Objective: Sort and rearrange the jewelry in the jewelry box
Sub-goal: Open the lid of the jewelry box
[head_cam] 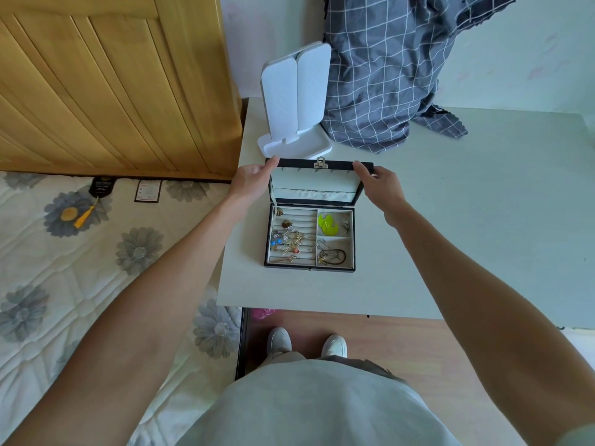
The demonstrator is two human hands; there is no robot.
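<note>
Both hands grip the upright lid of the jewelry box, left hand and right hand at its top corners. The sorting proper looks unstarted; next, reach into the tangled jewelry. The box sits near the tabletop front-left edge, a white stand just beyond; open room lies right.

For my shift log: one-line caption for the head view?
Both hands, left and right, hold the open jewelry box's lid on the white table.
</note>
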